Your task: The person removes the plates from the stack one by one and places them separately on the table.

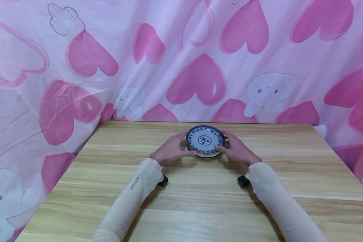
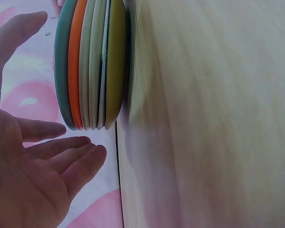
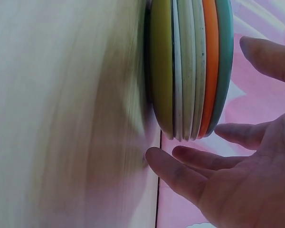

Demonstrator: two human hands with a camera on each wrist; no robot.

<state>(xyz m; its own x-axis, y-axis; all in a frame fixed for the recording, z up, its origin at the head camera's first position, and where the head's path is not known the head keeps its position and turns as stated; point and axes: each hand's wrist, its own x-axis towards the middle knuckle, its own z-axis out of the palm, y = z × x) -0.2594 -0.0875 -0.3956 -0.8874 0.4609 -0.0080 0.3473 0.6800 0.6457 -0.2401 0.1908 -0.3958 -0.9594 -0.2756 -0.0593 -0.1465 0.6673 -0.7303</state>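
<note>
A stack of small plates (image 1: 205,138) lies on the wooden table, its top plate white with a blue floral pattern and a dark rim. Seen from the side in the left wrist view, the stacked plates (image 2: 88,66) have teal, orange, cream and yellow-green undersides or edges. My left hand (image 1: 173,148) is spread at the stack's left side, thumb toward the near edge. On the opposite side is my right hand (image 1: 239,149), fingers extended and thumb beside the near right rim. Fingertips of both hands come close to the plates; whether they touch is hard to tell.
The light wooden table (image 1: 196,205) spreads out on all sides of the stack. Behind it and along the left and right sides hangs a pink cloth (image 1: 196,43) with hearts and cartoon animals. Dark wrist devices (image 1: 243,181) sit under both sleeves.
</note>
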